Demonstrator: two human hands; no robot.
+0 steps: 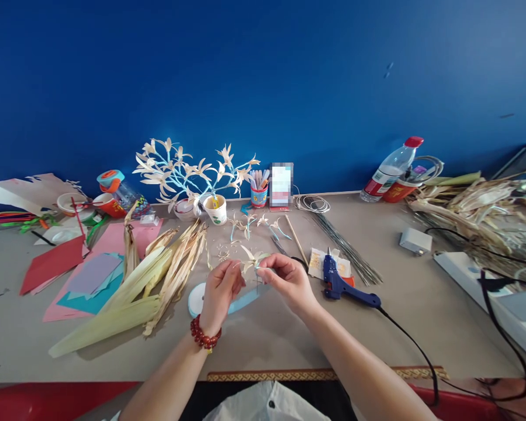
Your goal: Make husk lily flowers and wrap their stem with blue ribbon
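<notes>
A pale corn husk flower (251,255) is held up over the table between my two hands. My right hand (289,282) pinches its base, where a thin wire stem points down. The fingers of my left hand (221,287) are closed at a petal on the flower's left side; a red bead bracelet circles that wrist. Beneath my hands lies a roll of light blue tape (197,299), its loose strip (244,302) stretching to the right. Small finished husk flowers (242,226) with blue stems rest just beyond.
Corn husks (131,280) and coloured paper (97,275) lie to the left. A white cup (215,214) holds husk flowers at the back. On the right are a blue glue gun (333,279) with its cord, thin wires (348,248) and a power strip (469,286).
</notes>
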